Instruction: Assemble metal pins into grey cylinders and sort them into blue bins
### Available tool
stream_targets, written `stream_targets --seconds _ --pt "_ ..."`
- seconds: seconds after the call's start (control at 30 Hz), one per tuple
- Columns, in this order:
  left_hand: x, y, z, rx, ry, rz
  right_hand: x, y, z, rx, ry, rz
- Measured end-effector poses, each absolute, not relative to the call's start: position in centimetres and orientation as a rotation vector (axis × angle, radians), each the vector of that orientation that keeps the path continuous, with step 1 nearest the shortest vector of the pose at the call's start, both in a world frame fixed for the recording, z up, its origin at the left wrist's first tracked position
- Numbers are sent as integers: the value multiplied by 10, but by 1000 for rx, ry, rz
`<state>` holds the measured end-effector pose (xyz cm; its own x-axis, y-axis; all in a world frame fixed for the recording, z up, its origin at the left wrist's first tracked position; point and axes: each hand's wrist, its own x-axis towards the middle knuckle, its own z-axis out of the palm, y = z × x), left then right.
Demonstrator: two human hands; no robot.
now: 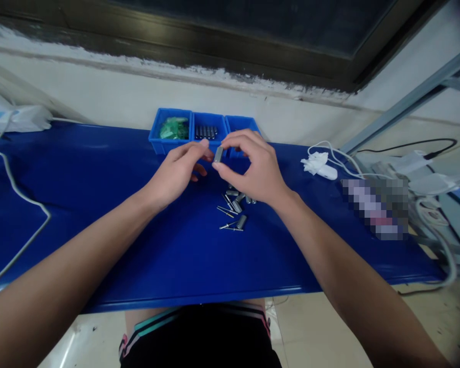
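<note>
Between the thumb and fingers of my right hand is a small grey metal cylinder, held upright above the table. My left hand is just left of it, fingers apart and slightly curled, with nothing visible in them. Below my right hand, several metal cylinders and thin pins lie in a loose pile on the blue table. Behind my hands, the middle blue bin contains a row of dark cylinders.
The left blue bin holds green plastic packets. My right hand partly hides the right bin. White cables, a crumpled tissue and a pixelated object lie to the right. Another cable runs along the left.
</note>
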<state>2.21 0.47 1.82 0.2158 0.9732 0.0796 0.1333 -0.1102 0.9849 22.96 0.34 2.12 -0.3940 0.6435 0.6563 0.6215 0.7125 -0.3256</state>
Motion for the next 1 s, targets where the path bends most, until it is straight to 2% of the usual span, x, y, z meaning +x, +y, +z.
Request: stream_targets --seconds 0.2,0.4,0.57,0.8,1.0 --pt "19 12 17 1352 1223 1181 241 85 59 -1146 -2168 -80" --pt "21 10 15 1360 1215 1115 232 179 57 -1400 -2435 -169" --pt "23 8 16 1371 1211 1075 200 187 56 -1780 -2640 -279" --pt "24 6 20 1311 1206 1059 194 191 38 -1743 -2717 -356" --pt "23 7 13 1374 1162 1025 189 185 41 -1782 -2713 -461"
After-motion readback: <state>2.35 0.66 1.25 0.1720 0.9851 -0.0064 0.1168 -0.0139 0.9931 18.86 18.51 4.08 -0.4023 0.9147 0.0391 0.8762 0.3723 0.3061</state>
